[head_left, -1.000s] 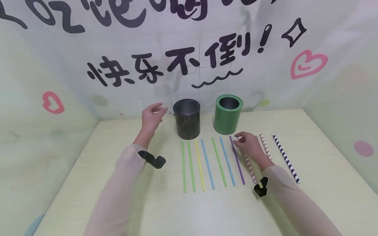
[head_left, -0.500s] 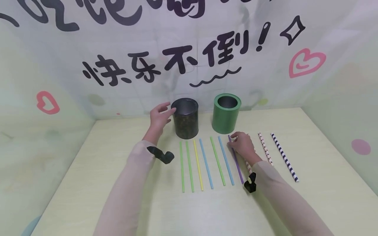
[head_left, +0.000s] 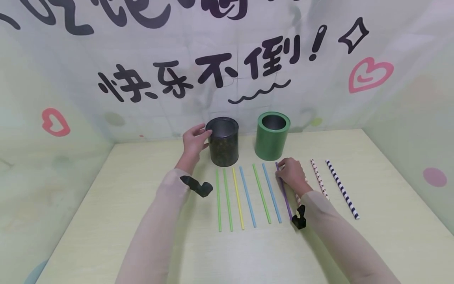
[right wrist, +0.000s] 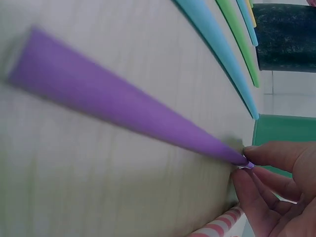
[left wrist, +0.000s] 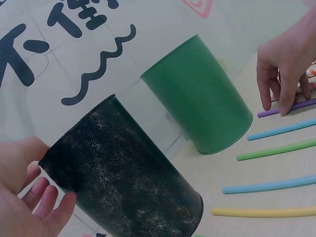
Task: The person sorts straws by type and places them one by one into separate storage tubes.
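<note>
Beside the black can (head_left: 224, 152) is my left hand (head_left: 193, 144). In the left wrist view its fingers (left wrist: 64, 210) are spread and loosely bent along the can's side, touching near the rim. My right hand (head_left: 292, 173) pinches the far end of a purple straw (head_left: 285, 201) between thumb and fingers. The right wrist view shows this straw (right wrist: 123, 106) lying along the table towards the fingertips. A pink-and-white striped straw (head_left: 298, 200) lies partly hidden under the right hand and wrist. Just behind that hand stands a green can (head_left: 268, 144).
Left of the purple straw lie plain straws in a row: green, yellow (head_left: 238, 199) and blue (head_left: 272, 193). To the right are a red-dotted straw (head_left: 319, 179) and a navy-striped straw (head_left: 342, 189). A printed cloth (head_left: 170, 114) hangs behind the cans.
My left hand has moved right, up to the black can's rim. My right hand has shifted slightly left onto the purple straw and closed its fingertips on it.
</note>
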Demonstrator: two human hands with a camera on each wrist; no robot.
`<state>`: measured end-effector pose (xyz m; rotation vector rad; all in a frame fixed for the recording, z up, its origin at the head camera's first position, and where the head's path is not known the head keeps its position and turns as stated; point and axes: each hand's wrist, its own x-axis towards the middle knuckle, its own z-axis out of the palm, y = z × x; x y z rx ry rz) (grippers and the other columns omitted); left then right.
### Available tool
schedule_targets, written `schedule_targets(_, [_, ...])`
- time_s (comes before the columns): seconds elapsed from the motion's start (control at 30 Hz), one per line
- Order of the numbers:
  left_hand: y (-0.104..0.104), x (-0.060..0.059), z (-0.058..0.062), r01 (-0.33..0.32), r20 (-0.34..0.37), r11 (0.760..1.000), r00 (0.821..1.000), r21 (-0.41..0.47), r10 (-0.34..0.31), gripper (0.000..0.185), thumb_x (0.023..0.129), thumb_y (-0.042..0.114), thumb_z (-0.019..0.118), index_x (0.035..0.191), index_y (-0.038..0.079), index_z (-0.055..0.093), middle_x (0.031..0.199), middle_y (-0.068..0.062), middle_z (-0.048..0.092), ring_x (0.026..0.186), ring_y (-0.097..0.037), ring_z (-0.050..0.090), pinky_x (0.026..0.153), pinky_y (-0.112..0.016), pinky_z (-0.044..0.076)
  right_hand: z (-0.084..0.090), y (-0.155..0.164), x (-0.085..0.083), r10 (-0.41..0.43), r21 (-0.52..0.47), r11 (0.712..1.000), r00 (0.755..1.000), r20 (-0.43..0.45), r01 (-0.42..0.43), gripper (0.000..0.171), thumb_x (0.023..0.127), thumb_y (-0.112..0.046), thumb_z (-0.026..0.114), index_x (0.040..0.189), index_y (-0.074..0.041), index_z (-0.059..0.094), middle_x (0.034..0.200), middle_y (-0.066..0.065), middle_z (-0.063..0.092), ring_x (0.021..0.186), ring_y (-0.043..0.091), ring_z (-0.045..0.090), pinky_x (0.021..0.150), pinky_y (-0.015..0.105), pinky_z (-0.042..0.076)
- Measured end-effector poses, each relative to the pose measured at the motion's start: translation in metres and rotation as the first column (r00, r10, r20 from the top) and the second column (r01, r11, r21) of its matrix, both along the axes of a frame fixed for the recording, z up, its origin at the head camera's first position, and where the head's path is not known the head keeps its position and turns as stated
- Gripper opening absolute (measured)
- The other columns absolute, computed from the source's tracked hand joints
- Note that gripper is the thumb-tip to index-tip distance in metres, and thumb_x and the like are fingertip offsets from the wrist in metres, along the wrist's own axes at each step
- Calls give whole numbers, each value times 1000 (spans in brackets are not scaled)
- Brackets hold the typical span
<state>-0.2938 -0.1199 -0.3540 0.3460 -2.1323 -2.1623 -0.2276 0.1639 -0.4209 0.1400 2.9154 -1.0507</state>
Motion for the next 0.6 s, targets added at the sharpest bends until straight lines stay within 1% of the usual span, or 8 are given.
schedule_targets(0.2, [1,0,0,-18,-7,1000,1000,-2,18,40,84,9,64,124,8,57,107,-11,54,91,-19,57,77,-37,54,-3,-2,-4,26,4,1000,1000,-6,-26,29,72,3,62,100,11,63,90,22,64,65,23,59,54,29,52])
schedule_targets(0.37, [1,0,0,-22,-15,1000,1000,-5,22,37,84,7,64,121,9,60,104,-9,54,89,-18,57,77,-38,54,-2,-5,-5,45,31,999,999,-8,-45,27,70,5,61,95,11,65,90,23,65,63,22,58,53,27,52])
schedule_targets(0.47, [1,0,0,-21,-9,1000,1000,2,21,37,84,7,64,120,9,61,104,-9,55,89,-17,57,77,-37,54,3,-6,-4,48,44,998,999,-6,-48,27,71,4,62,96,9,66,90,22,66,64,22,59,53,27,52])
schedule_targets(0.57, [1,-1,0,-16,-3,1000,1000,2,16,37,84,7,64,120,10,61,105,-10,55,91,-18,57,76,-37,54,12,-5,-2,42,12,999,999,-12,-41,30,73,3,61,102,9,65,88,20,66,61,19,59,51,27,51])
schedule_targets(0.6, [1,-1,0,-15,-2,1000,1000,0,15,37,84,7,64,121,10,61,105,-10,54,91,-18,57,76,-37,55,16,-4,-2,38,-4,999,999,-21,-38,31,73,3,61,103,8,64,85,19,66,58,18,58,49,26,50])
